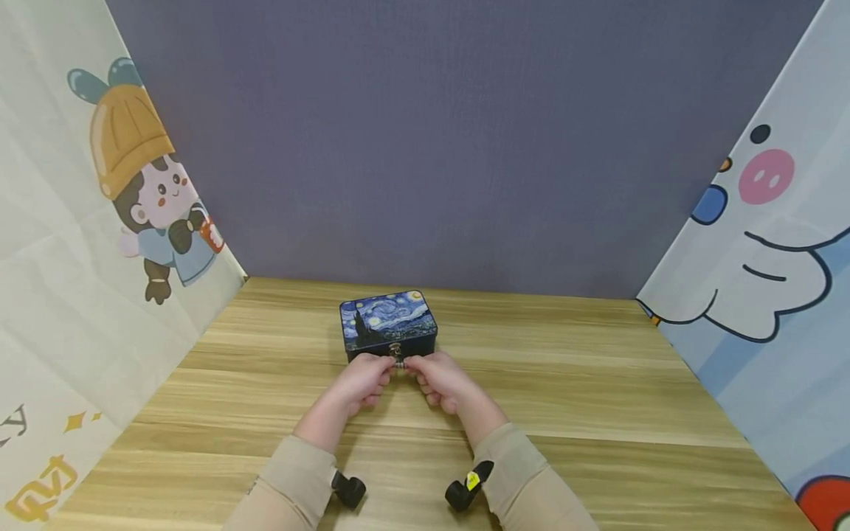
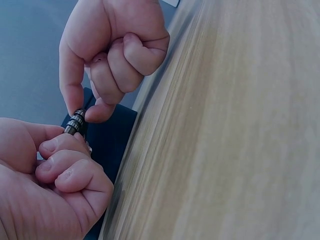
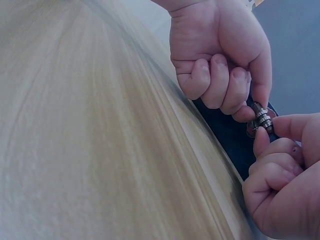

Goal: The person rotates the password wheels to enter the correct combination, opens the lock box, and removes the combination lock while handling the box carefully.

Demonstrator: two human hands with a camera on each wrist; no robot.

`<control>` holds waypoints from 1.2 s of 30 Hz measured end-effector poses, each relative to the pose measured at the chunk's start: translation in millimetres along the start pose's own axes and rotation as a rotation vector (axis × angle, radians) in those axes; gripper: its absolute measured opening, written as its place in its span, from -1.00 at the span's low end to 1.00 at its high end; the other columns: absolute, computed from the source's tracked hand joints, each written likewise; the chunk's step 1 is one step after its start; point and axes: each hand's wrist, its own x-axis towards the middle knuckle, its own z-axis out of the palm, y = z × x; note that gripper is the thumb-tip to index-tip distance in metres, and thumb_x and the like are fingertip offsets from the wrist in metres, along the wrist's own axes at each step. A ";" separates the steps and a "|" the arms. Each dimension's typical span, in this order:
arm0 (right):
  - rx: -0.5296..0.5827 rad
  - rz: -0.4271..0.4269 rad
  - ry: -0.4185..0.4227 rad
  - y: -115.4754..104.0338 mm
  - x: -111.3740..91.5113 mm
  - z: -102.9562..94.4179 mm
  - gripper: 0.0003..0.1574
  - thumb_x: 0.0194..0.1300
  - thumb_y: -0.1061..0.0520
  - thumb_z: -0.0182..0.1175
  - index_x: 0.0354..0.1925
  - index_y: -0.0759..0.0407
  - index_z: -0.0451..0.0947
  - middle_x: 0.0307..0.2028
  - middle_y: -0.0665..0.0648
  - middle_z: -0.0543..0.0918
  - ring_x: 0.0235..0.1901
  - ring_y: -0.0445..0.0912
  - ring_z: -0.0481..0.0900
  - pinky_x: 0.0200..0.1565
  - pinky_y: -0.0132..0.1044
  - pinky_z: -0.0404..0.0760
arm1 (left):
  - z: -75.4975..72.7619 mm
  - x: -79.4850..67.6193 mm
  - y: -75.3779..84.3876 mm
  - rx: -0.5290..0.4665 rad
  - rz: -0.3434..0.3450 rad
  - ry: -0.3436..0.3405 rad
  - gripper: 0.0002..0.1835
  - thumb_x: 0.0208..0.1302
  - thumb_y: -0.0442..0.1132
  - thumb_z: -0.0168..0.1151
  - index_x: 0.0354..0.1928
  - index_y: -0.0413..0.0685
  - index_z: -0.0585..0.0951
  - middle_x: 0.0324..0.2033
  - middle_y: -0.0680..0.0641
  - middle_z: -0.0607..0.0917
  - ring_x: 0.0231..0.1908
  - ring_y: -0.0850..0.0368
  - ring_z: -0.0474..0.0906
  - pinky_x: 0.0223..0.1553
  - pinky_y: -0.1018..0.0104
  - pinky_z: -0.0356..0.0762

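Note:
A small dark-blue tin box [image 1: 388,318] with a starry night-sky picture on its lid sits on the table, lid down. On its front hangs a metal clasp [image 1: 395,349] with a small combination padlock [image 2: 75,121] whose ridged dials show in both wrist views. My left hand [image 1: 363,381] pinches one end of the padlock between thumb and forefinger, other fingers curled in. From the opposite side, my right hand [image 1: 443,381] pinches the other end the same way. Fingers hide much of the box front in the wrist views.
The box stands on a wood-grain table [image 1: 564,383], towards its back edge. Behind rises a grey-blue panel [image 1: 425,147]. Printed cloths with cartoon figures flank the table, a cream one [image 1: 53,243] on the left and a white-and-blue one [image 1: 797,310] on the right.

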 end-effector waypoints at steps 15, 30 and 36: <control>-0.018 0.000 0.002 0.4 0.2 -0.8 -0.65 0.37 -0.04 0.20 -0.38 0.23 0.54 -0.72 -0.10 0.18 -0.75 -0.25 0.05 -0.72 -0.40 0.05 | 0.9 -0.9 0.9 -0.011 0.002 0.005 -0.66 0.55 -0.14 -0.03 -0.40 -0.21 0.44 -0.71 0.10 0.23 -0.74 0.25 0.02 -0.70 0.40 0.03; 0.000 0.001 -0.008 -1.0 -0.2 -0.9 -0.64 0.41 -0.05 0.18 -0.35 0.23 0.53 -0.72 -0.10 0.18 -0.75 -0.25 0.04 -0.72 -0.41 0.04 | 0.8 -1.8 2.1 -0.045 -0.005 -0.003 -0.65 0.57 -0.14 -0.06 -0.41 -0.18 0.44 -0.70 0.10 0.20 -0.74 0.25 -0.02 -0.69 0.38 -0.02; -0.002 0.007 -0.004 -0.6 0.5 -1.4 -0.64 0.41 -0.05 0.18 -0.34 0.22 0.53 -0.71 -0.10 0.17 -0.75 -0.25 0.04 -0.71 -0.41 0.03 | 0.9 -1.6 2.0 -0.040 -0.011 -0.001 -0.65 0.57 -0.13 -0.07 -0.39 -0.20 0.44 -0.70 0.10 0.21 -0.74 0.25 -0.02 -0.69 0.39 0.00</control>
